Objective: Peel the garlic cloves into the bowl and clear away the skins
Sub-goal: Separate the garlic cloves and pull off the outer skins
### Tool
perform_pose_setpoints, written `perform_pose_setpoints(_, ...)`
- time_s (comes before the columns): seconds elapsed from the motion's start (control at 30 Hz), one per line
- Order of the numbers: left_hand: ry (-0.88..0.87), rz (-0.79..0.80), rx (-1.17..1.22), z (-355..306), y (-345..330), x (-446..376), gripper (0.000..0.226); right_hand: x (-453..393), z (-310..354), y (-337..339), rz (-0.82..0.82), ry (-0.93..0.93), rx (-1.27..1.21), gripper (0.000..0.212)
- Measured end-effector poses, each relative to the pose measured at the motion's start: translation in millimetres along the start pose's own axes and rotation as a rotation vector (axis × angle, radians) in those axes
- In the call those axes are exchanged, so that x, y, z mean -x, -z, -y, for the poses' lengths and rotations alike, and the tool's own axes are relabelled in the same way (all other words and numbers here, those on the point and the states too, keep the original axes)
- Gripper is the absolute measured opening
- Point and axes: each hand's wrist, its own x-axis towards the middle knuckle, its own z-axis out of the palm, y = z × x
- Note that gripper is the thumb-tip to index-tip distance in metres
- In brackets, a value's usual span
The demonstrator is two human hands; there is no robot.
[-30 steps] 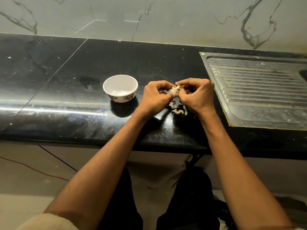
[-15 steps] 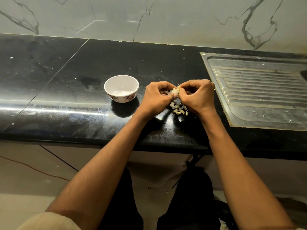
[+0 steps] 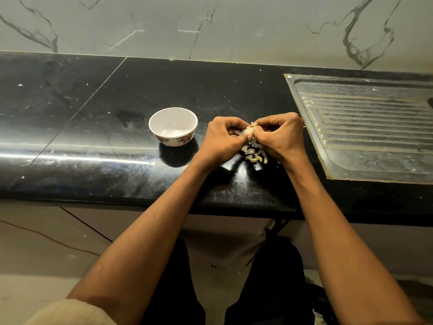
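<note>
Head view, both hands pinching garlic, floral bowl unlabelled

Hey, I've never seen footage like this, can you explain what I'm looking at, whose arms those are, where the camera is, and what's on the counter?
No machine here: a person wears a camera on the head, looking down at their own arms. The left hand and right hand together pinch a garlic clove, peeling it. Loose garlic skins lie on the black countertop below the hands. A white floral bowl stands to the left, and a steel sink drainboard is on the right.
</note>
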Motion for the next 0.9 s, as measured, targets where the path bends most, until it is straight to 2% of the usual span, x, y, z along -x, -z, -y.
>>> perform_pose_setpoints(0.63, 0.004, -0.028, 0.022, -3.6, 1.9, 2.5, 0.016, 2.0, -2.4, 1.0, 0.015, 0.029, 0.002, 0.012)
perform_pose_setpoints(0.9, 0.016, -0.048, 0.053, -6.0, 2.4, 4.4, 0.014, 3.5, -1.4, 3.7, -0.036, 0.08, -0.013, 0.011)
